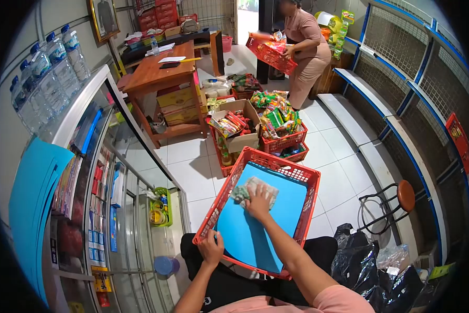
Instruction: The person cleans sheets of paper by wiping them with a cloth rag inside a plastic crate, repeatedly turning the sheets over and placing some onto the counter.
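Note:
A red plastic basket (311,208) rests tilted across my lap. Its bottom is covered by a flat blue sheet (255,235). With my left hand (212,248) I grip the basket's near left rim, the fingers curled round it. Under my right hand (259,202) is a crumpled pale cloth (241,194) with greenish patches; the hand holds it pressed against the blue sheet. The palm and the fingers' undersides are hidden.
Crates of snack packets (281,122) and a cardboard box (245,125) stand ahead. Another person (310,52) carries a red basket (273,53) behind them. A glass display case (135,156) is at left; shelves (359,99), a stool (405,196) and black plastic bags (357,261) are at right.

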Tool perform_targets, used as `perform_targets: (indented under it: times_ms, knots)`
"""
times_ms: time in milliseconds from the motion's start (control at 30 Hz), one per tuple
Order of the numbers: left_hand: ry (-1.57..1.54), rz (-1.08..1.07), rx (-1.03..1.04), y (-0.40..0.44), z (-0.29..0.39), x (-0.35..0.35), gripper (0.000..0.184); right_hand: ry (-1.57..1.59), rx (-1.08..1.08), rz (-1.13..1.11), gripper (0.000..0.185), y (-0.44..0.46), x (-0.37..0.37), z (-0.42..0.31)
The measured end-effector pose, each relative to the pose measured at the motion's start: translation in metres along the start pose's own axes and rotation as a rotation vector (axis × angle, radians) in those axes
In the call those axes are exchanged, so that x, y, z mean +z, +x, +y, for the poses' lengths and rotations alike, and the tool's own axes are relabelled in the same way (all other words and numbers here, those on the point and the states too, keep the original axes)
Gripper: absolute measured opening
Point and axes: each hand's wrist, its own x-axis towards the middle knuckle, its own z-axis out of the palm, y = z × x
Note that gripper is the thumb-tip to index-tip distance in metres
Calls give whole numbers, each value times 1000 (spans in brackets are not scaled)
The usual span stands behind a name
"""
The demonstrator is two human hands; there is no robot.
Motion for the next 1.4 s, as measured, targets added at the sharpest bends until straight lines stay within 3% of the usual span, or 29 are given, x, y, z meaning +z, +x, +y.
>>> perform_targets:
  times_ms: [200,300,367,433,467,533,600,767,867,933,967,1033,1267,1400]
  knots:
    - [0,-13,-20,-3,-4,5,11,126,-461,-39,55,-78,4,-41]
    - [9,-29,-26,-2,-4,3,11,291,-543,-121,56,-118,-23,-33]
    - [18,-50,-27,-3,-1,1,10,300,-785,-386,55,-136,-42,-8]
    - [9,-46,-32,-2,1,1,10,222,-888,-445,58,-149,-45,21]
    - [5,-36,-33,-1,2,1,10,222,-887,-446,58,-152,-48,35]
    - [2,-19,-35,-1,2,-1,10,-113,-782,-579,63,-150,-69,50]
    - [-11,-21,-34,-3,0,-2,10,-250,-629,-551,67,-134,-66,71]
    - [-79,-6,-32,-6,-1,-1,10,-139,37,-273,70,-76,-50,94]
    - [-125,34,-11,-4,-1,-1,10,-48,153,-197,68,-80,-20,54]
    - [-115,20,-5,-4,-1,-3,10,-18,-109,-307,66,-95,-23,12]
    - [-107,3,-2,-5,-1,-4,10,74,-334,-128,63,-106,-1,2]
    - [-94,-27,4,-5,-1,-4,10,65,-412,-189,61,-112,-20,-33]
    - [-142,4,8,-6,-6,1,9,17,-283,95,56,-21,5,-14]
    - [-138,3,19,-6,-8,2,9,-28,-176,63,56,41,10,-1]
